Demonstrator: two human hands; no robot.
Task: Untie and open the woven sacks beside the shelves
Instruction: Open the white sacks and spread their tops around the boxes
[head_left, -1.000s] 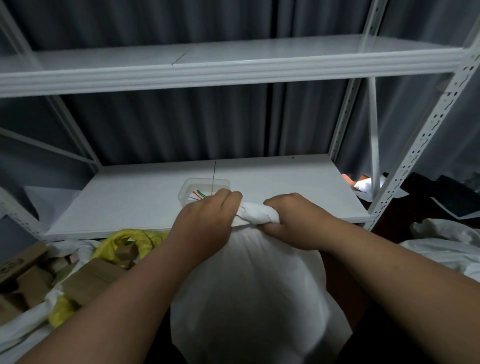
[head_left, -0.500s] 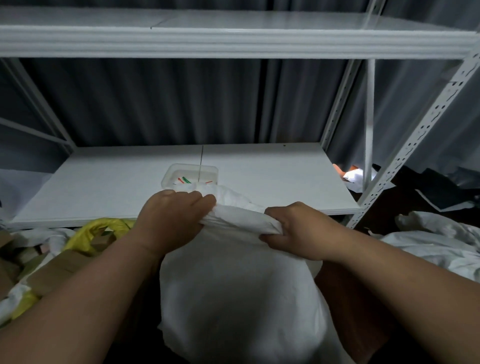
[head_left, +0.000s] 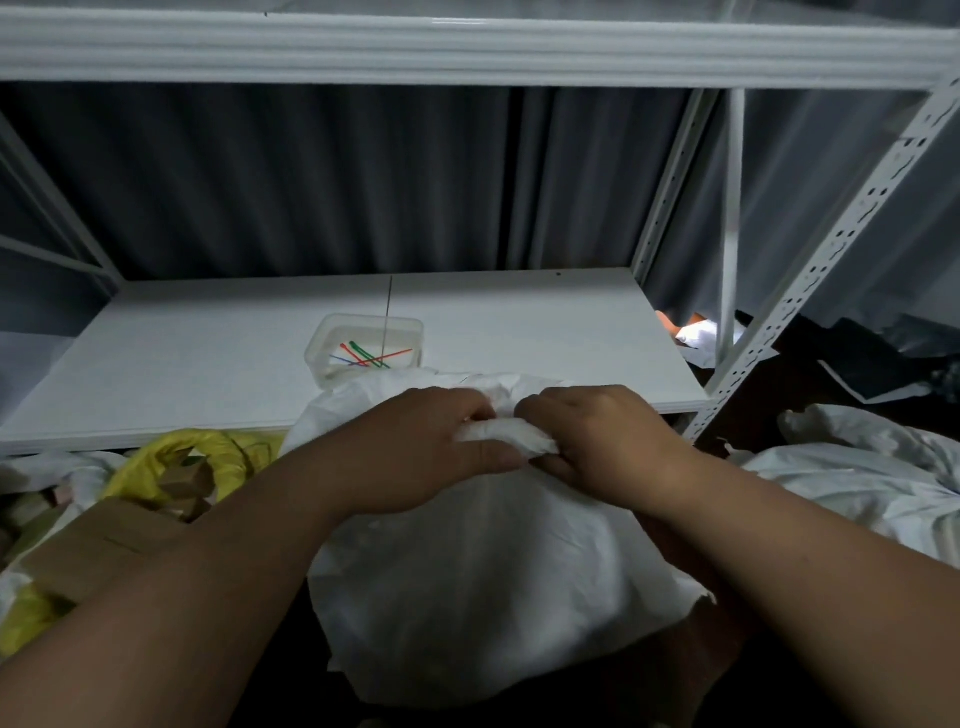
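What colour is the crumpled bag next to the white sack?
Yellow. The crumpled bag shows in the head view, left of the white sack.

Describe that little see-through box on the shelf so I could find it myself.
Start at the white lower shelf. Near its front edge, just beyond the white sack, sits a small clear plastic box. It is the only thing on that shelf, and it holds thin red, green and blue ties.

A dim storeroom: white slotted-steel shelving (head_left: 810, 291) fills the frame against grey curtains (head_left: 311, 182), with white sacks (head_left: 872, 478) and cardboard boxes (head_left: 104, 540) heaped along the bottom.
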